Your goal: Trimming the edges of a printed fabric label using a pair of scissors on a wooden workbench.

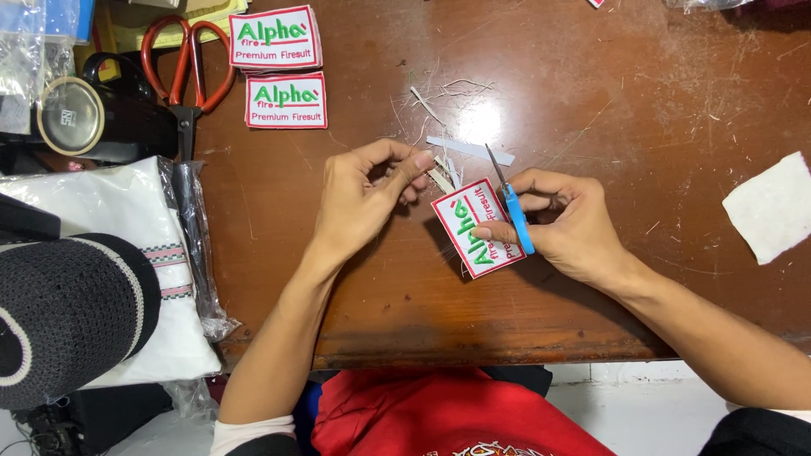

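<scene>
I see the embroidered patch (476, 228), white with a red border and green and red stitching, lying tilted near the middle of the frame, pinned against the brown wooden table (642, 101) by my right hand (562, 224). That hand's fingers are closed around small blue-handled snips (514, 207), the thin blade pointing up and away over the patch's upper edge, while a fingertip presses on the patch face. My left hand (363, 198), just left of the patch, has thumb and forefinger pinched shut on a thin white sliver of trimmed backing (439, 178). More white strips and loose threads (469, 149) lie just above the hands. My judgement is that this is the edge-trimming step, with a cut piece being pulled clear; the next move looks to call for turning the patch so an untrimmed edge meets the blade, keeping the cut close to the red border without nicking the stitching. Further out, two matching patches (285, 100) sit in the upper left of the frame, one of them a small stack, beside large red-handled scissors (187, 63). A roll of tape (70, 116) and a folded white cloth in clear plastic (127, 228) are at the left edge, with a dark knitted cap (68, 312) at lower left. A white square of fabric (773, 207) rests at the right edge.
</scene>
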